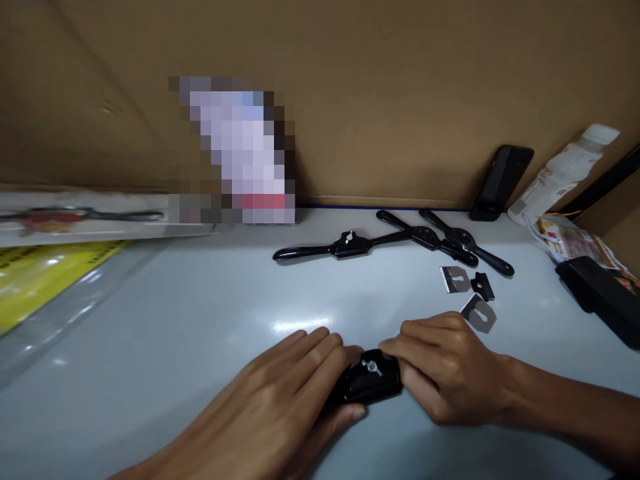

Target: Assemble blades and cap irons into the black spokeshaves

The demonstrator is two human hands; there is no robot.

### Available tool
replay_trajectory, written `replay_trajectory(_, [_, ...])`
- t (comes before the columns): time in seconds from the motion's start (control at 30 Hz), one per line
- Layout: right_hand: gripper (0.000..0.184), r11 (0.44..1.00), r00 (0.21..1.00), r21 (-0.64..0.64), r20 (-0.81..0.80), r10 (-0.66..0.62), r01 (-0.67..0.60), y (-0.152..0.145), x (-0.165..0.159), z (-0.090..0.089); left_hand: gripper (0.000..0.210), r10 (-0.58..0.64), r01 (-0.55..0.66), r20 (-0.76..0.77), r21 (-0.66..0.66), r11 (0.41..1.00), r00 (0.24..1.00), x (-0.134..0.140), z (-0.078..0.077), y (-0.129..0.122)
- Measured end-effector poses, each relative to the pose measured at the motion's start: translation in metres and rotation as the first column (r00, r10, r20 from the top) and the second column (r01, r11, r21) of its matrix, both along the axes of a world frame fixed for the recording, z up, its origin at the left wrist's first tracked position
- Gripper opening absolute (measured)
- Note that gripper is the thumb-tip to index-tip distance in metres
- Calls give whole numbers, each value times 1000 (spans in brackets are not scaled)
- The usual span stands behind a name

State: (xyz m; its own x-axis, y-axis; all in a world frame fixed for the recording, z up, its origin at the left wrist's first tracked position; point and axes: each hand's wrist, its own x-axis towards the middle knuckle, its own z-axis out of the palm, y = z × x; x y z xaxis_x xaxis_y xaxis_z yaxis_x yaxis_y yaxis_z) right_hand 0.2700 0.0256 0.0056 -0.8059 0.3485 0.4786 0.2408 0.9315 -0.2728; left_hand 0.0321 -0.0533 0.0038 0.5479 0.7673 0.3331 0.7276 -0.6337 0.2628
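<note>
A black spokeshave [374,380] is held low over the table's near side, its glossy middle body with a silver screw showing between my hands. My left hand [295,380] is wrapped round its left part, thumb along the near edge, hiding that handle. My right hand [447,370] is closed at its right end, fingertips at the top of the body, and covers the other handle. Just beyond my right hand lie a flat steel blade [480,315], a second slotted blade [456,280] and a small black cap piece [483,286].
Farther back lie a black spokeshave [350,245] and two more, one [430,239] overlapping its handle, another [465,241] beside it. A phone [501,183] and a bottle [565,173] lean against the cardboard [380,100]. A black object [605,300] sits right; yellow packaging [50,273] lies left.
</note>
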Motion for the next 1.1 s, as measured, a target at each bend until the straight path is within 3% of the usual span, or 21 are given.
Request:
replay_trajectory(0.2, [28,1000,1000,-16,-5,16,-16,0,0,0,17,5,-1,45,-85,996,999,0,1,1])
replay_trajectory(0.5, [26,1000,1000,-1,8,-1,1,0,0,-1,14,-3,4,44,-27,1000,999,1,2,3])
replay_trajectory(0.7, [28,1000,1000,-18,3,-4,4,0,0,-1,7,18,-13,56,-96,995,998,-1,-2,0])
replay_trajectory(1.1, [27,1000,1000,-28,-10,1,-1,0,1,0,8,9,-4,87,-55,998,996,3,4,2])
